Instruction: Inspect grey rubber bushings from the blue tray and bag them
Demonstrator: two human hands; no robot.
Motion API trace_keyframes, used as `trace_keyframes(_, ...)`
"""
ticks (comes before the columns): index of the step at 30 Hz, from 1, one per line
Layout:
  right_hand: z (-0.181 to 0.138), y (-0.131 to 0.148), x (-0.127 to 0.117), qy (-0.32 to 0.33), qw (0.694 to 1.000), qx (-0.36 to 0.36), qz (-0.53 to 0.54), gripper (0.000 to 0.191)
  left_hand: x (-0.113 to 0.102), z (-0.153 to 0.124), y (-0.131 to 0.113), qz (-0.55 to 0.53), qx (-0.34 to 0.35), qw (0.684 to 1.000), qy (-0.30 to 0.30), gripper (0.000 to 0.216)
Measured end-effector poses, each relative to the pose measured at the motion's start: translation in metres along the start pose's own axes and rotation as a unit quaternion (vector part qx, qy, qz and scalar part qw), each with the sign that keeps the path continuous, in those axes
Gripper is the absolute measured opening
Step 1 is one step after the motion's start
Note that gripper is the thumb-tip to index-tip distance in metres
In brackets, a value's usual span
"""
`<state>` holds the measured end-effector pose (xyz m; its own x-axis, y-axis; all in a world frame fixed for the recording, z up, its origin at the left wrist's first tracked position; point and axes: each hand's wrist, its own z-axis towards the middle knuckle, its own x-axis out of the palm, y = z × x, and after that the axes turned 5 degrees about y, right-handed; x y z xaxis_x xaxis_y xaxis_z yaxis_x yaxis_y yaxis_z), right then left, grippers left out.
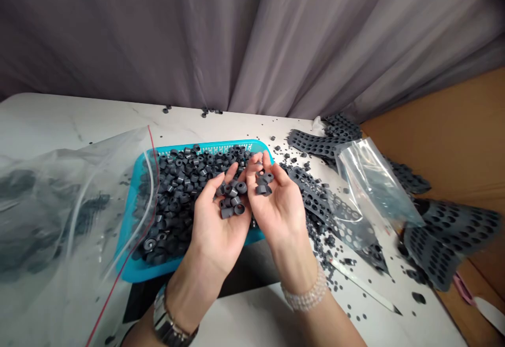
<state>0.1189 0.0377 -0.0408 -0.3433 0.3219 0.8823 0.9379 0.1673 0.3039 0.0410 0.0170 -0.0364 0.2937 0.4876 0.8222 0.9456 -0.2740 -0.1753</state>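
Note:
My left hand [221,226] is turned palm up and cupped around several small black rubber caps [232,202]. Pressed against its side, my right hand [278,205] is also cupped, with a few more caps [263,184] near its curled fingers. Both hands are above the right part of a turquoise plastic basket [130,220], which is filled with the same kind of black caps [173,194]. To the left, a clear zip bag [90,184] with a red seal line overlaps the basket's edge. Dark pieces show blurred through its plastic.
Perforated black rubber sheets [450,231] are heaped on the right, with a clear plastic bag [374,178] on top. A white pen-like tool [366,286] lies among scattered black scraps. Several caps sit at the table's back edge, before a grey curtain [221,36]. A brown board [445,126] stands right.

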Motion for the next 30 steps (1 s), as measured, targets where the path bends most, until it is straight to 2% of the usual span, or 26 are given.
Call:
trace_keyframes(3,0.004,0.013,-0.007,0.038,0.998,0.018,-0.039,0.033,0.0,-0.001,0.0,-0.012,-0.019,1.0,-0.006,0.034)
trace_keyframes(7,0.006,0.03,-0.01,0.066,0.995,0.017,-0.08,0.029,0.002,-0.003,-0.004,-0.031,-0.031,0.999,0.019,0.038)
trace_keyframes(9,0.004,0.035,-0.006,0.087,0.986,0.007,-0.144,0.027,0.003,-0.003,-0.007,-0.029,-0.029,0.998,0.037,0.038)
trace_keyframes(11,0.0,0.038,-0.001,0.121,0.959,0.001,-0.256,0.026,0.004,-0.004,-0.01,-0.024,-0.026,0.998,0.05,0.038)
trace_keyframes(13,-0.005,0.037,0.004,0.153,0.905,-0.02,-0.395,0.026,0.005,-0.004,-0.013,-0.018,-0.024,0.998,0.055,0.036)
trace_keyframes(16,-0.014,0.032,0.009,0.16,0.793,-0.091,-0.581,0.023,0.006,-0.003,-0.016,-0.008,-0.029,0.999,0.04,0.031)
trace_keyframes(19,-0.02,0.024,0.011,0.153,0.684,-0.136,-0.7,0.024,0.006,-0.004,-0.015,0.011,-0.036,0.998,0.041,0.028)
trace_keyframes(21,-0.02,0.021,0.011,0.148,0.635,-0.145,-0.745,0.023,0.006,-0.004,-0.013,0.026,-0.041,0.998,0.05,0.029)
trace_keyframes(22,-0.019,0.021,0.01,0.141,0.625,-0.145,-0.754,0.022,0.005,-0.004,-0.012,0.029,-0.044,0.997,0.052,0.03)
trace_keyframes(23,-0.017,0.021,0.009,0.133,0.627,-0.144,-0.754,0.021,0.005,-0.004,-0.012,0.029,-0.045,0.997,0.053,0.03)
trace_keyframes(24,-0.014,0.021,0.007,0.127,0.644,-0.141,-0.741,0.023,0.005,-0.003,-0.011,0.025,-0.044,0.997,0.052,0.031)
trace_keyframes(25,-0.011,0.022,0.005,0.124,0.673,-0.13,-0.717,0.025,0.006,-0.003,-0.011,0.016,-0.041,0.998,0.051,0.031)
trace_keyframes(28,-0.002,0.023,-0.002,0.125,0.792,-0.073,-0.593,0.031,0.006,-0.002,-0.011,-0.008,-0.022,0.999,0.036,0.031)
trace_keyframes(30,0.002,0.02,-0.005,0.115,0.845,-0.043,-0.52,0.033,0.007,-0.001,-0.012,-0.011,-0.018,0.999,0.025,0.032)
